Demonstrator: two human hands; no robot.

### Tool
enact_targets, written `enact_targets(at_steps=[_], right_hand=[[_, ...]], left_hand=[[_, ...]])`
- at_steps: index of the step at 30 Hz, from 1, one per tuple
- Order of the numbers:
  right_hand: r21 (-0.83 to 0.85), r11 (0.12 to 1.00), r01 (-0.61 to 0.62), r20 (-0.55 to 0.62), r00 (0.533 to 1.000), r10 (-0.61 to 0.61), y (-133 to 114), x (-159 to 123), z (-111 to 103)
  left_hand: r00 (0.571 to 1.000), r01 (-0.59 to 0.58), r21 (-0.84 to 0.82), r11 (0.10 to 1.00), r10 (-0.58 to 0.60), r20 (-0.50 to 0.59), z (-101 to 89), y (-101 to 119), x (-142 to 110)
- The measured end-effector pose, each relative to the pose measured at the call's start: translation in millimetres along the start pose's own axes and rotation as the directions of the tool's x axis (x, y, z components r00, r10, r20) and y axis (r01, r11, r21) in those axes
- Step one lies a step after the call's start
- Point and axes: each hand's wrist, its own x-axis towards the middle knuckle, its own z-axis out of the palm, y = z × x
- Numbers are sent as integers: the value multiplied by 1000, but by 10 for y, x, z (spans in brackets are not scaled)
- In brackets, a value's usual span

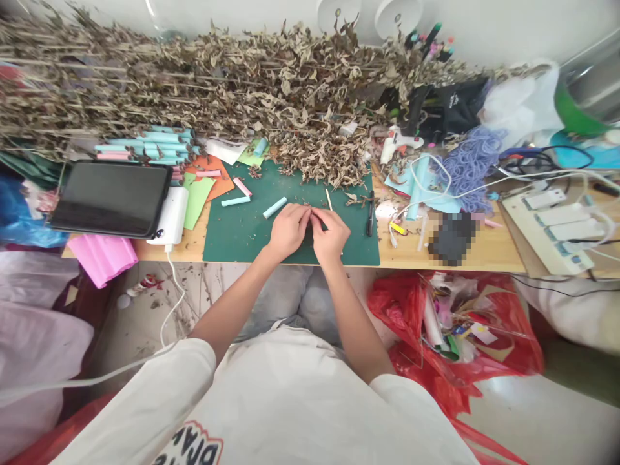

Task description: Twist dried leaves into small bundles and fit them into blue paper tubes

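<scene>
Left hand: the left hand (pixel 289 229) pinches with thumb and forefinger, its fingertips meeting those of the other hand above the dark green cutting mat (pixel 237 236).
Right hand: the right hand (pixel 330 234) pinches too, thumb and forefinger together, at the same spot.
Between the fingertips: a tiny dark piece (pixel 310 211), mostly covered by the fingers; its shape and long axis cannot be told.
Nearest roll: a light-blue paper roll (pixel 275 208) lies flat on the mat just beside the left hand, its long axis slanting from near left to far right.
Other loose rolls: a second blue roll (pixel 236 201) lies almost crosswise, farther left; a short pink roll (pixel 243 186) slants from far left to near right.
Pen: a black pen (pixel 371 214) on the mat's right side, pointing roughly straight away from the person.
Far side: brown dried leafy stems (pixel 290 97) run across the back of the wooden table (pixel 504 248), their leaves spilling onto the mat.
Left side: a stack of blue rolls (pixel 162 147), and a black-screened tablet (pixel 112 198) leaning over a white plastic device (pixel 174 213).
Writing: black letters in a red outline on the white shirt (pixel 271 400), upside down and partly cut off; small white lettering on a black bag (pixel 448 106), too small to read.
</scene>
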Motion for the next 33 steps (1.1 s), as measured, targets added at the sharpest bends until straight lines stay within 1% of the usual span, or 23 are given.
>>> enact_targets(at_steps=[3, 5, 7, 9, 10, 13, 16, 18, 22, 25, 29, 33], right_hand=[[-38, 999, -36, -24, 999, 36, -16, -1, -7], [-48, 996, -69, -30, 997, 67, -29, 5, -16], [-47, 995, -90, -35, 995, 88, -40, 12, -24], [-37, 995, -95, -41, 995, 93, -47, 16, -28], [-31, 995, -95, -43, 995, 93, -48, 17, -29], [-18, 996, -91, -56, 994, 90, -46, 12, -23], [2, 996, -86, -77, 993, 86, -42, 7, -15], [16, 995, -94, -79, 992, 95, -40, 8, -13], [42, 992, -120, -81, 989, 123, -35, 20, -18], [91, 987, -130, -60, 989, 136, -43, 36, -30], [152, 974, -169, 13, 986, 169, -129, 85, -49], [198, 970, -138, 44, 990, 132, -257, 167, -53]], left_hand=[[998, -52, 32, 998, 50, 45, -36, 47, -9], [998, -61, 83, 995, 58, 41, -87, 55, -15], [1000, -8, 183, 983, 9, -6, -169, 39, -20], [994, 96, 294, 951, -79, -70, -274, -3, -26], [989, 140, 339, 930, -119, -83, -329, -33, -28], [978, 205, 402, 892, -198, -59, -460, -151, -30], [976, 214, 348, 913, -214, -38, -510, -261, -16], [981, 195, 276, 941, -189, -50, -505, -296, 1], [988, 140, 60, 988, -136, -72, -436, -278, 36], [989, 137, -97, 986, -143, -50, -350, -248, 51], [984, 163, -149, 975, -172, -49, -265, -218, 54], [975, 193, -218, 957, -211, -63, -220, -209, 47]])
